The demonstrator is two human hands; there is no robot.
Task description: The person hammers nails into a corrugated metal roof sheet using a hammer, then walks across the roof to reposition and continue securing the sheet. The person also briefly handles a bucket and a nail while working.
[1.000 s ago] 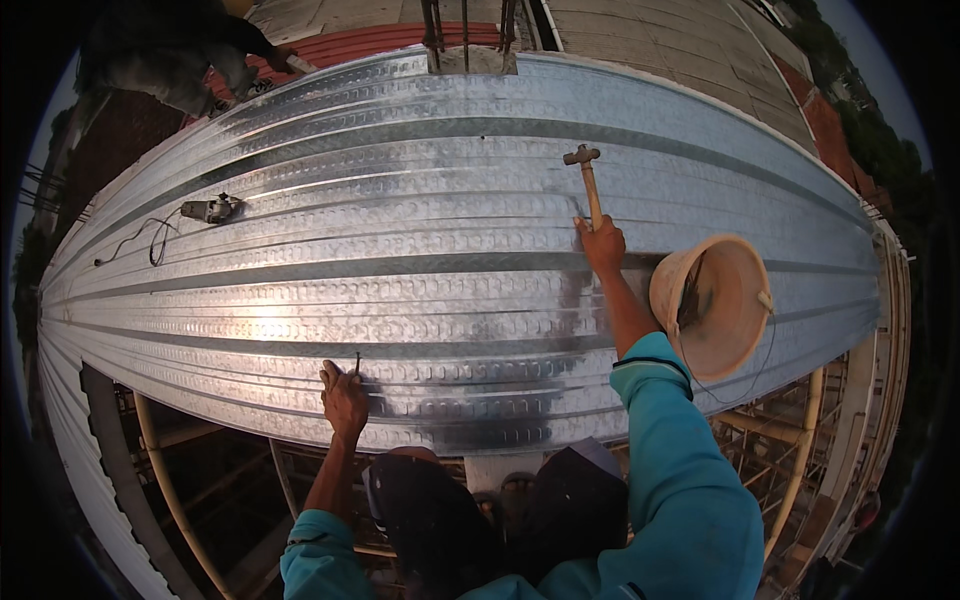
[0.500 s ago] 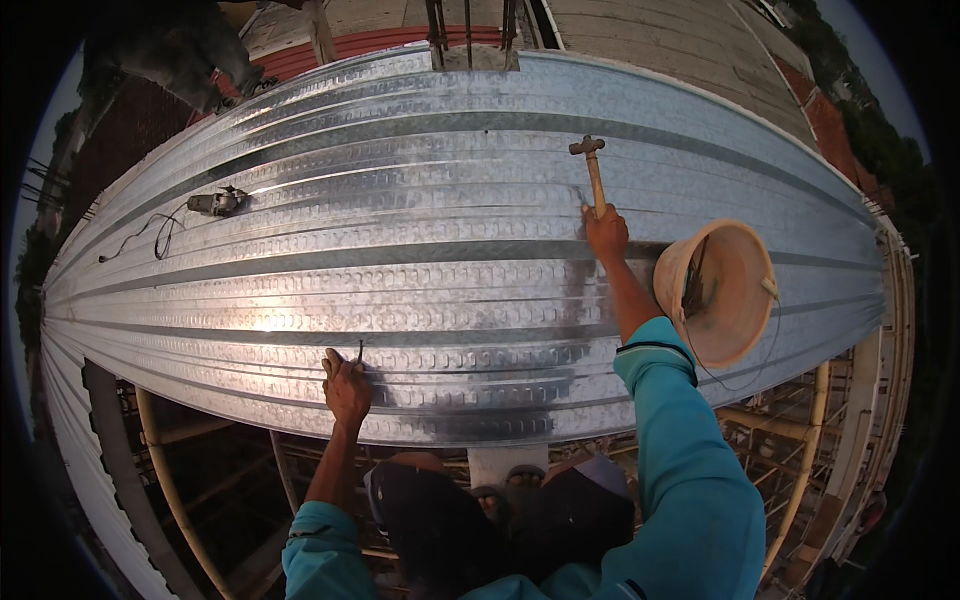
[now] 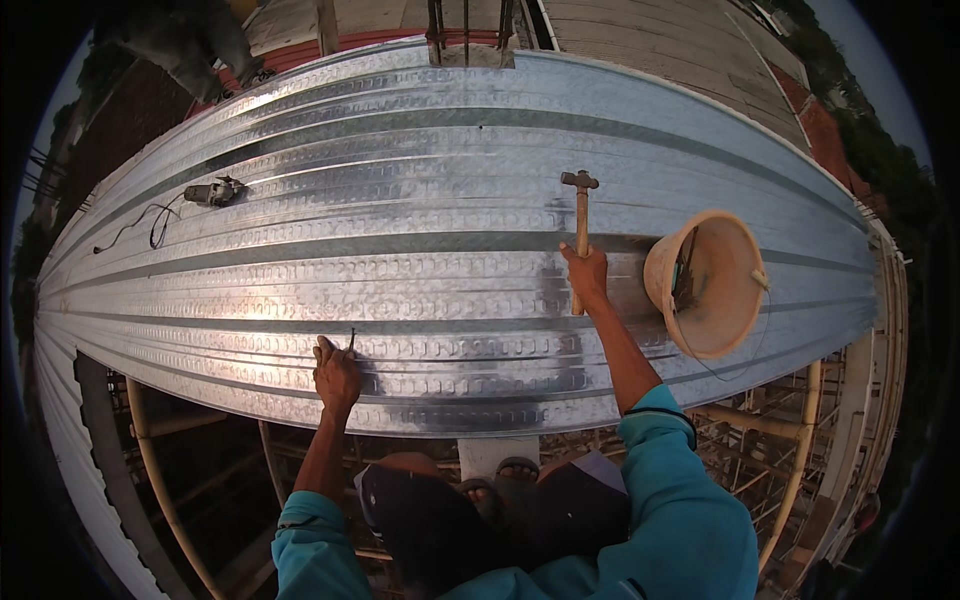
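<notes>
A wide corrugated metal sheet [image 3: 430, 210] lies in front of me. My left hand [image 3: 336, 375] rests on its near edge and pinches a thin dark nail [image 3: 351, 340] upright on a rib. My right hand [image 3: 586, 272] grips the wooden handle of a hammer [image 3: 580, 215], its steel head pointing away over the sheet, to the right of the nail. Both sleeves are teal.
An orange bucket [image 3: 705, 280] with something dark inside lies tipped on the sheet beside my right hand. A corded power tool [image 3: 210, 192] sits at the far left. Another person [image 3: 190, 45] crouches at the far left edge. Open scaffolding shows below the near edge.
The view has shifted slightly. My right hand with the hammer has drifted little over the sheet; my left hand stays at the near edge holding the nail.
</notes>
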